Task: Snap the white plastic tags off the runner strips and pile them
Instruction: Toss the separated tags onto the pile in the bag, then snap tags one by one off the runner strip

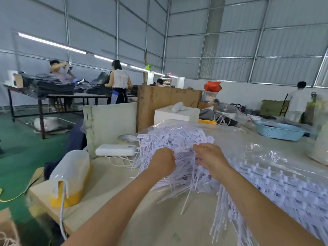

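1. Left hand (pixel 163 162): fingers curled, gripping tags in the pile of white plastic tags (pixel 174 139) at table (pixel 124 192) centre;
2. Right hand (pixel 209 157), at 3 o'clock of left: fingers spread on pile;
3. Runner strips (pixel 292 189): at 4 o'clock.

No text can be read. The white tags (pixel 177 139) heaped at twelve o'clock on the desk (pixel 124 201) carry dark print, too blurred to read.

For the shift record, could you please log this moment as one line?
left hand: fist gripping tags | right hand: fingers spread on pile of tags | runner strips: under plastic, right
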